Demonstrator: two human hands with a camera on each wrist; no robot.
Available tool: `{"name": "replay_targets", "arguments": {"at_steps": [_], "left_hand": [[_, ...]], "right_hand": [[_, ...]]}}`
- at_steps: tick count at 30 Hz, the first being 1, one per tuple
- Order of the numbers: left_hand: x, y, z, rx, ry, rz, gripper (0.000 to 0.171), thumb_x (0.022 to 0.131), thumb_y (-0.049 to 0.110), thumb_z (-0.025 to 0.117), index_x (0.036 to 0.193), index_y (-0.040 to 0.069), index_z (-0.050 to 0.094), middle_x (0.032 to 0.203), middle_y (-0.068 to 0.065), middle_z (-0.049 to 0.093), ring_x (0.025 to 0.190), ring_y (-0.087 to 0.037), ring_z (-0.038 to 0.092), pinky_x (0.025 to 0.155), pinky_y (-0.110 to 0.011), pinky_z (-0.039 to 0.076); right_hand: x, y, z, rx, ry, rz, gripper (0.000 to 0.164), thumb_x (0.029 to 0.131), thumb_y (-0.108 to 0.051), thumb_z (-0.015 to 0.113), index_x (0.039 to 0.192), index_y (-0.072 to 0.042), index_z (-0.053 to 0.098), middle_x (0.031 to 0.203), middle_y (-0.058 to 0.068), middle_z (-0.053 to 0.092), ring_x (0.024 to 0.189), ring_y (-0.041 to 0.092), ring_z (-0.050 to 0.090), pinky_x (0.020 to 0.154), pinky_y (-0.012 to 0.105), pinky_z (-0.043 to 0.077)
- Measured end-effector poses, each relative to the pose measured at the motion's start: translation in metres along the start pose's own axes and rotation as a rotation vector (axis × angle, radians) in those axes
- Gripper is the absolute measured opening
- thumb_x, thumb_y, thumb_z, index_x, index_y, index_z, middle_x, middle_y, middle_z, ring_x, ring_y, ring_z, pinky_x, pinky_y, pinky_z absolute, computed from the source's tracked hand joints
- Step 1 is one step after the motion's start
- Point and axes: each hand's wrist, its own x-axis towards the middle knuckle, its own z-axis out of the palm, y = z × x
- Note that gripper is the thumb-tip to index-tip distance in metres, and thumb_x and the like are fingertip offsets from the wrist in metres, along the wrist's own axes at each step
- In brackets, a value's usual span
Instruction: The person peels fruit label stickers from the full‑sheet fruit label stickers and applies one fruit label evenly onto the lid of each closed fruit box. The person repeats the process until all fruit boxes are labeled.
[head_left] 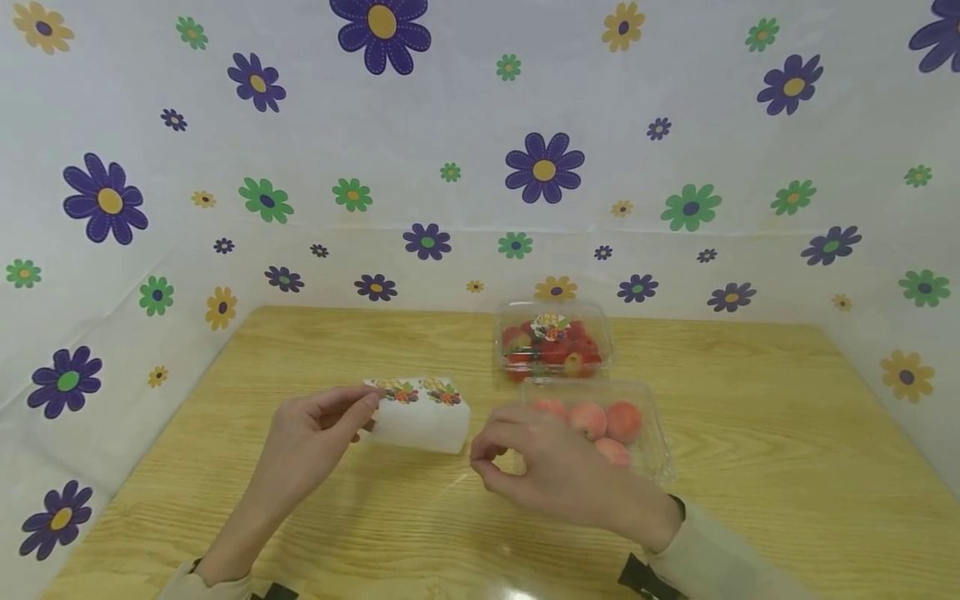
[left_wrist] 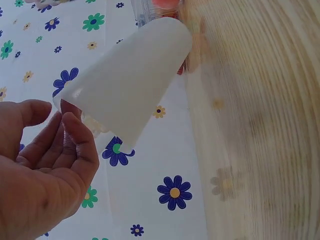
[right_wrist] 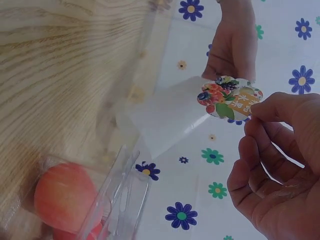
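Observation:
By its edge, my left hand [head_left: 311, 429] pinches a curled white sticker sheet [head_left: 422, 427] above the table, between thumb and fingers. Two colourful fruit-print stickers show along the sheet's top in the head view; the left wrist view has its plain back [left_wrist: 127, 82]. Between thumb and forefinger, my right hand [head_left: 543, 454] pinches a scalloped fruit-print sticker [right_wrist: 225, 97], apart from the sheet in the head view. Below and behind that hand is a clear plastic box [head_left: 657, 442] with several pinkish-red peaches [head_left: 587, 420], partly hidden by the hand.
Behind the peach box stands a lidded clear box [head_left: 498, 342] of red fruit [head_left: 555, 353], with a similar sticker [head_left: 551, 327] on its lid. The wood-grain table [head_left: 765, 417] meets a flower-print cloth [head_left: 450, 108] at the back and sides.

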Motion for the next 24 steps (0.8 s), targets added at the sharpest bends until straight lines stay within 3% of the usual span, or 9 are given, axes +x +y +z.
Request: {"name": "replay_targets", "arguments": {"at_steps": [9, 14, 20, 24], "left_hand": [[0.001, -0.003, -0.002, 0.029, -0.025, 0.02, 0.032, 0.096, 0.029, 0.074, 0.127, 0.022, 0.071, 0.122, -0.005, 0.073, 0.088, -0.008, 0.071, 0.067, -0.026, 0.056], [0.001, -0.002, -0.007, 0.005, -0.012, -0.021, 0.035, 0.098, 0.03, 0.071, 0.132, 0.021, 0.068, 0.127, -0.005, 0.071, 0.09, -0.005, 0.068, 0.065, -0.025, 0.054], [0.008, -0.007, -0.013, -0.177, -0.035, -0.139, 0.046, 0.1, 0.028, 0.068, 0.144, 0.016, 0.059, 0.142, -0.008, 0.06, 0.092, 0.0, 0.068, 0.076, -0.022, 0.058], [0.014, -0.015, -0.018, -0.304, -0.046, -0.224, 0.052, 0.101, 0.029, 0.067, 0.149, 0.015, 0.053, 0.141, 0.001, 0.058, 0.096, -0.002, 0.066, 0.081, -0.023, 0.059]], "right_hand": [[-0.002, 0.006, -0.018, -0.056, 0.035, 0.054, 0.013, 0.087, -0.006, 0.077, 0.089, -0.017, 0.07, 0.09, -0.009, 0.068, 0.085, 0.003, 0.061, 0.074, 0.019, 0.054], [-0.005, 0.013, -0.033, -0.025, 0.048, 0.086, 0.012, 0.089, -0.003, 0.075, 0.091, -0.014, 0.07, 0.092, -0.006, 0.066, 0.086, 0.007, 0.059, 0.072, 0.021, 0.053], [-0.01, 0.023, -0.051, -0.097, 0.118, 0.075, 0.016, 0.087, 0.001, 0.076, 0.093, -0.013, 0.071, 0.089, -0.005, 0.069, 0.081, 0.011, 0.06, 0.065, 0.022, 0.048], [-0.014, 0.029, -0.062, -0.107, 0.145, 0.075, 0.02, 0.085, 0.005, 0.076, 0.093, -0.012, 0.071, 0.087, -0.005, 0.07, 0.079, 0.007, 0.058, 0.063, 0.021, 0.047]]}}
